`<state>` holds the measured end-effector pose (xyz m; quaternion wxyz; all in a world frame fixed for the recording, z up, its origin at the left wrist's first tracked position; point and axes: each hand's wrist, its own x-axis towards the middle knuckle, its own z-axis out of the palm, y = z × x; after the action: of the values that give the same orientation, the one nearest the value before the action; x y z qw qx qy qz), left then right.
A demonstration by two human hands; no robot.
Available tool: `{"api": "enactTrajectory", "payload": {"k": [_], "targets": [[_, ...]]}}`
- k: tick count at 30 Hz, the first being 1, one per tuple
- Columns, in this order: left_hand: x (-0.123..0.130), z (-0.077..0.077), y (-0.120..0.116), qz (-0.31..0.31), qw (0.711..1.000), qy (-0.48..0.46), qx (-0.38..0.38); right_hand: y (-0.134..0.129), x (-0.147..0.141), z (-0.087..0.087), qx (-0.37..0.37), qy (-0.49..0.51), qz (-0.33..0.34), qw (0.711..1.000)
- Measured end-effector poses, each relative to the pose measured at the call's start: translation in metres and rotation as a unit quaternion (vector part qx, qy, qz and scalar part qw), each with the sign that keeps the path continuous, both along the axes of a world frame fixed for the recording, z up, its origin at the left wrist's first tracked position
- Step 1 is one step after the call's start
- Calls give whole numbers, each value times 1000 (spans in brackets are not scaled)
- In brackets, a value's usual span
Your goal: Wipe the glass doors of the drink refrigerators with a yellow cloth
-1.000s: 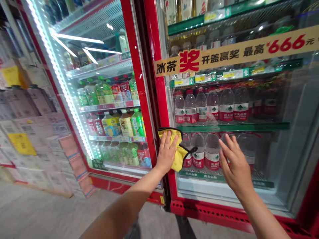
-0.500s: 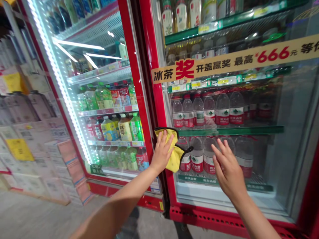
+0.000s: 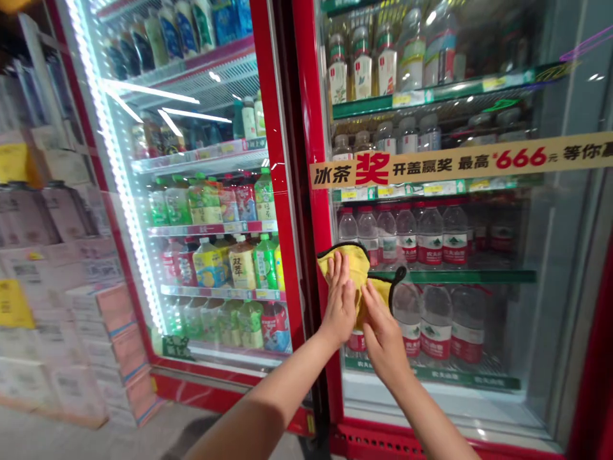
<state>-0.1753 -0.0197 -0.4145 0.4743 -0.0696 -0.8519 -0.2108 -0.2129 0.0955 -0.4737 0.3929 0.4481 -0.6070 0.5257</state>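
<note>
A yellow cloth [image 3: 355, 260] with black edging lies against the glass door of the right red-framed fridge [image 3: 311, 128], near its left side. My left hand [image 3: 341, 303] presses flat on the cloth, its fingers stretched upward. Just to the right, my right hand [image 3: 383, 335] touches the cloth's lower part with extended fingers. Behind the glass, water bottles with red labels [image 3: 431, 246] stand on green-edged shelves. Across the door above both hands runs a beige banner [image 3: 431, 163] with red and black characters.
On the left stands another lit fridge [image 3: 268, 128] with drinks such as a yellow-labelled bottle [image 3: 207, 265]. Stacked cartons [image 3: 115, 351] are beside it on the grey floor [image 3: 191, 441]. A red vented base [image 3: 383, 441] runs under the right fridge.
My right hand has moved left onto the cloth, close to my left hand. My left hand and the cloth have shifted a little rightward on the glass. The camera view has tilted up.
</note>
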Motion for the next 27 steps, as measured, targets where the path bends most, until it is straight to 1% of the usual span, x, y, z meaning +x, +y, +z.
{"api": "enactTrajectory", "payload": {"k": [3, 5, 7, 9, 11, 12, 14, 16, 17, 18, 19, 20, 21, 22, 24, 25, 26, 27], "targets": [[14, 9, -10, -75, 994, -5, 76, -20, -4, 3, 51, 47, -36, 997], [20, 15, -19, -113, 987, -3, 113, -32, -10, 14, 68, 81, -81, 991], [25, 19, -28, -130, 982, 20, 133, -41, -17, 33, 79, 108, -136, 982], [27, 23, -36, -132, 980, 52, 140, -48, -23, 51, 117, 127, -179, 969], [29, 23, -44, -128, 979, 74, 144, -49, -30, 62, 155, 136, -202, 958], [30, 22, -47, -126, 978, 78, 145, -48, -33, 62, 168, 146, -207, 953], [34, 17, -55, -119, 979, 80, 147, -42, -40, 55, 204, 188, -200, 940], [39, 11, -61, -105, 981, 76, 146, -32, -47, 44, 264, 248, -166, 917], [42, 9, -64, -96, 983, 71, 140, -26, -50, 41, 299, 274, -143, 903], [45, 8, -67, -85, 986, 64, 130, -21, -53, 42, 333, 294, -121, 888], [47, 8, -69, -75, 988, 59, 118, -16, -55, 47, 360, 305, -102, 876], [49, 10, -71, -66, 991, 55, 104, -13, -57, 58, 379, 310, -89, 868], [49, 12, -73, -57, 993, 55, 90, -11, -58, 72, 385, 308, -84, 866], [49, 14, -73, -49, 994, 58, 77, -12, -59, 88, 379, 306, -84, 869], [47, 18, -73, -34, 996, 66, 51, -16, -59, 117, 341, 282, -106, 890], [46, 18, -73, -27, 997, 69, 38, -18, -59, 127, 324, 268, -118, 900], [46, 18, -71, -19, 997, 69, 27, -20, -58, 131, 318, 256, -119, 905], [47, 16, -70, -12, 998, 67, 16, -20, -57, 129, 320, 248, -114, 907]]}}
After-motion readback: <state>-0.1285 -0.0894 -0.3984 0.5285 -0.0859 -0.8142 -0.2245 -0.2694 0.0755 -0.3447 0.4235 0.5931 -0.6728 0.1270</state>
